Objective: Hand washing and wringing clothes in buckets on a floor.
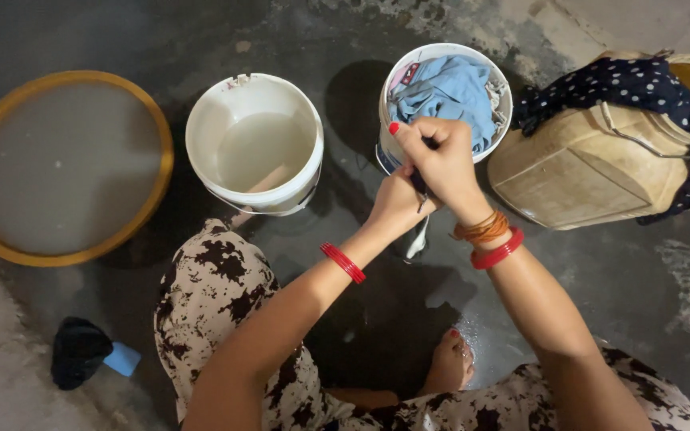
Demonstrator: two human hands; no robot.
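Between both hands [425,172], dark wet cloth [419,185]

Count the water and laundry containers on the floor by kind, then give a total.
White buckets: 2, one with water, one with clothes
Yellow-rimmed basin: 1
Tan tub, draped with a dotted cloth: 1
Total: 4

Head camera looks steeply down, close above wet floor [600,303].
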